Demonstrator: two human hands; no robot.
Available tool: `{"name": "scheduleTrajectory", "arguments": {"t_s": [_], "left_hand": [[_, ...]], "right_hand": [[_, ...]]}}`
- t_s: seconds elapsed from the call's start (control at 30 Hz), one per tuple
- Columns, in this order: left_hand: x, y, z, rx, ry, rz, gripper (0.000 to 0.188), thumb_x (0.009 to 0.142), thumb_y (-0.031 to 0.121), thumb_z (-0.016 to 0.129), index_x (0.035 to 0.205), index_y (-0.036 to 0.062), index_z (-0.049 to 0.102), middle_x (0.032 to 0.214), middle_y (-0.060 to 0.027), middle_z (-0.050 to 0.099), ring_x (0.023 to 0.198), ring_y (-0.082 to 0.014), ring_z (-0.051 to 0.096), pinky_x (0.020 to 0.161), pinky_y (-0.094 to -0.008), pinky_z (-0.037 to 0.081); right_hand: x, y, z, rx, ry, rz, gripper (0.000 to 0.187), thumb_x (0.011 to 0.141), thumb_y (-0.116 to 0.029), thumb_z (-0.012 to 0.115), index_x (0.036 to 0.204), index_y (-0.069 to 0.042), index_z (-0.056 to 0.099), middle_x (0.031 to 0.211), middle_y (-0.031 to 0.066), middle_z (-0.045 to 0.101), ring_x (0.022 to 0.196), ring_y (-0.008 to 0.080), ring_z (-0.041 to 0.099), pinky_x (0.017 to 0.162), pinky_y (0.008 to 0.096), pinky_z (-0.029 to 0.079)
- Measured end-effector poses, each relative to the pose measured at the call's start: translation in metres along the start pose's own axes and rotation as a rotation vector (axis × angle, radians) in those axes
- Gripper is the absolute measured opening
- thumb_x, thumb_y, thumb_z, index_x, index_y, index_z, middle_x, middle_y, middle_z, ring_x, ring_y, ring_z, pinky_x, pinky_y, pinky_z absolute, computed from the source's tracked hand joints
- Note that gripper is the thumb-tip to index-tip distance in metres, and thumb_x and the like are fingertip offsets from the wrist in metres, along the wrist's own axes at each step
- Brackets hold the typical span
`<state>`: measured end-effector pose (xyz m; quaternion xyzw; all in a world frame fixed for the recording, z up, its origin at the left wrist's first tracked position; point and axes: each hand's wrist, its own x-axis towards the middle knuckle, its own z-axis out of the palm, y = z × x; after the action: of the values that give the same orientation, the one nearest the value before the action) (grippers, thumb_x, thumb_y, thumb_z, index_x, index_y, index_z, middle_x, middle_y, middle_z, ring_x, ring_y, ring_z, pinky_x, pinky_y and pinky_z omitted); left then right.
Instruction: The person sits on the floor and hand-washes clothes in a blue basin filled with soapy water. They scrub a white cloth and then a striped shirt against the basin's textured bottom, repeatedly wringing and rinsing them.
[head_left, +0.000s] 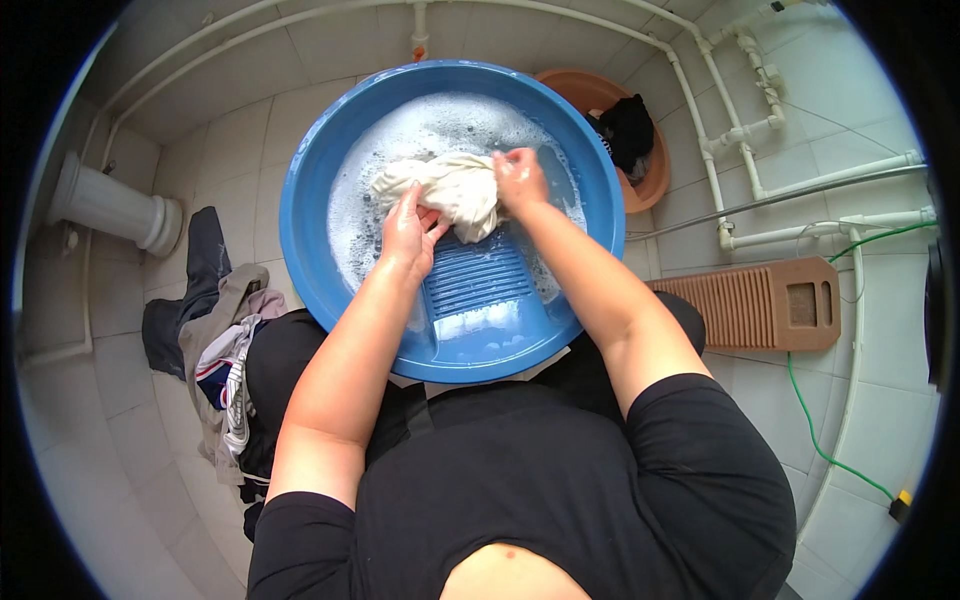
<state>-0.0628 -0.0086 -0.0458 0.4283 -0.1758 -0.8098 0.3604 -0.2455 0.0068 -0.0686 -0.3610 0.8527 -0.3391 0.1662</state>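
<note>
A bunched, wet white cloth [455, 190] lies over the top of the ribbed washboard [480, 280] moulded into a blue plastic basin [305, 225]. Suds [440, 120] and water fill the basin around it. My left hand [408, 232] holds the cloth's near left edge, its thumb along the side and its fingers curled toward the underside. At the cloth's right side, my right hand [521, 180] is closed on a fold, fingers wet with foam. Folds hide what kind of garment it is.
An orange-brown basin [655, 180] with dark clothes [627, 130] stands behind at the right. A brown washboard [745, 306] lies to my right, near white pipes [735, 135] and a green cord [820, 440]. Clothes [215, 310] are heaped at my left near a white pedestal [115, 205].
</note>
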Motion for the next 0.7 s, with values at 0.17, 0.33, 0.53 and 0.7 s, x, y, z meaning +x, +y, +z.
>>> {"name": "scheduleTrajectory", "arguments": {"t_s": [0.17,0.33,0.53,0.7], "left_hand": [[0.013,-0.007,-0.020,0.057,0.084,0.031,0.048,0.088,0.029,0.053,0.125,0.0016,0.040,0.126,-0.0162,0.041,0.113,-0.0304,0.042,0.094,-0.0402,0.037],[0.002,-0.010,-0.003,0.573,-0.035,-0.020,0.054,0.083,0.032,0.061,0.123,0.0021,0.042,0.113,-0.0096,0.049,0.099,-0.0178,0.047,0.081,-0.0288,0.042],[-0.005,-0.004,0.008,0.660,-0.066,0.146,0.059,0.082,0.037,0.062,0.121,-0.0021,0.041,0.112,-0.0122,0.052,0.102,-0.0170,0.049,0.083,-0.0286,0.041],[0.001,0.013,-0.003,0.577,-0.019,0.240,0.045,0.080,0.035,0.065,0.103,-0.0015,0.052,0.090,-0.0079,0.058,0.076,-0.0136,0.055,0.064,-0.0252,0.044]], "right_hand": [[0.007,0.035,-0.007,-0.114,-0.312,-0.024,0.061,0.078,-0.051,0.058,0.112,-0.001,0.053,0.104,0.0222,0.059,0.102,0.0336,0.055,0.086,0.0392,0.042],[0.039,0.099,0.030,0.015,-0.495,0.279,0.059,0.078,-0.048,0.059,0.110,0.001,0.058,0.114,0.0198,0.057,0.107,0.0308,0.054,0.087,0.0365,0.042],[-0.014,-0.021,-0.011,0.716,-0.583,0.097,0.047,0.079,-0.034,0.064,0.109,0.000,0.050,0.102,0.0133,0.058,0.093,0.0194,0.056,0.081,0.0305,0.044],[-0.031,-0.061,-0.053,0.816,-0.716,-0.086,0.049,0.073,-0.025,0.072,0.107,-0.002,0.046,0.101,0.0100,0.055,0.094,0.0155,0.053,0.082,0.0286,0.044]]}}
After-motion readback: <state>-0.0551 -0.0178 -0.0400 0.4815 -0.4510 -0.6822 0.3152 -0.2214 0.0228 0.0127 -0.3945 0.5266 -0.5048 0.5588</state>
